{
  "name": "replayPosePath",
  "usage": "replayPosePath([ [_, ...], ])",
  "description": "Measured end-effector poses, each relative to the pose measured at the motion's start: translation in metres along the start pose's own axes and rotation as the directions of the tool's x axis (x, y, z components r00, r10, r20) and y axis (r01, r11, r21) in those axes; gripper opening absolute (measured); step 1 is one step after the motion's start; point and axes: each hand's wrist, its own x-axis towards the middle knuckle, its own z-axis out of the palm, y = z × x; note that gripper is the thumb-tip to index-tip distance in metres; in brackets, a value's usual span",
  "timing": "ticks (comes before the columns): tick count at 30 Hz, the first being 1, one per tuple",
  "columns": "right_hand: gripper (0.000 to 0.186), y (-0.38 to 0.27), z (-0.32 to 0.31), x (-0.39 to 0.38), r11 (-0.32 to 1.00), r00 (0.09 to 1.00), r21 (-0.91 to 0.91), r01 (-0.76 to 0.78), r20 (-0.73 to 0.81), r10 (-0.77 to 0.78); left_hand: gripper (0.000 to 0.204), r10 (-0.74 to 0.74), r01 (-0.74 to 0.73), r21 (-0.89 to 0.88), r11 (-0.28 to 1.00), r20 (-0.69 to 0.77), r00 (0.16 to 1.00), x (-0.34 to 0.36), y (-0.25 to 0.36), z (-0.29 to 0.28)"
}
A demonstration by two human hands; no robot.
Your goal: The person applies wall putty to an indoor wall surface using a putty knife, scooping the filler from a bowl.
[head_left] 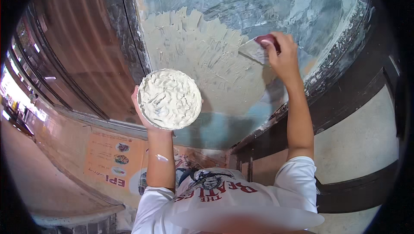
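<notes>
My left hand [139, 108] holds up a round tub of off-white putty [170, 99], its fingers wrapped round the side and mostly hidden beneath it. The putty's surface is lumpy and fills the tub to the rim. At the upper right, my right hand [282, 57] grips a putty knife [258, 51] by its dark red handle. The wide blade lies against or very close to the wall, at the edge of a fresh beige putty coat [196, 50]. Above that coat, the grey-blue wall [263, 1] shows older smears and streaks.
A dark wooden frame [123, 22] bounds the wall on the left, beside brown panelling [82, 39]. Dark beams [345, 87] run along the right. An orange printed sheet [110, 158] lies on the floor at lower left. Light blue paint [207, 126] shows at the wall's bottom.
</notes>
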Motion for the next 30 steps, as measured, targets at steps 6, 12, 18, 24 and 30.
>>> replayPosePath([
  [6,0.025,0.000,-0.009,0.015,0.997,0.996,-0.072,-0.038,-0.080,0.032,0.053,0.038,-0.037,0.035,0.999,-0.050,0.998,0.000,0.000,-0.002],
  [12,0.025,-0.003,-0.006,0.000,1.000,0.999,-0.018,-0.011,-0.036,0.011,0.054,0.033,-0.033,0.016,0.999,-0.021,0.999,0.002,-0.001,-0.008],
  [18,0.026,-0.003,-0.006,0.010,0.997,0.993,-0.066,-0.046,-0.115,0.038,0.053,0.012,-0.012,0.016,1.000,-0.023,1.000,0.000,-0.002,-0.003],
  [24,0.024,-0.004,-0.004,-0.006,1.000,0.998,0.011,-0.027,-0.048,0.027,0.051,0.002,0.003,-0.065,0.998,0.089,0.996,-0.001,0.000,-0.006],
  [30,0.023,-0.001,-0.013,0.013,0.997,0.985,-0.021,-0.079,-0.155,0.075,0.053,-0.008,0.008,-0.021,1.000,0.018,1.000,-0.002,0.001,-0.004],
])
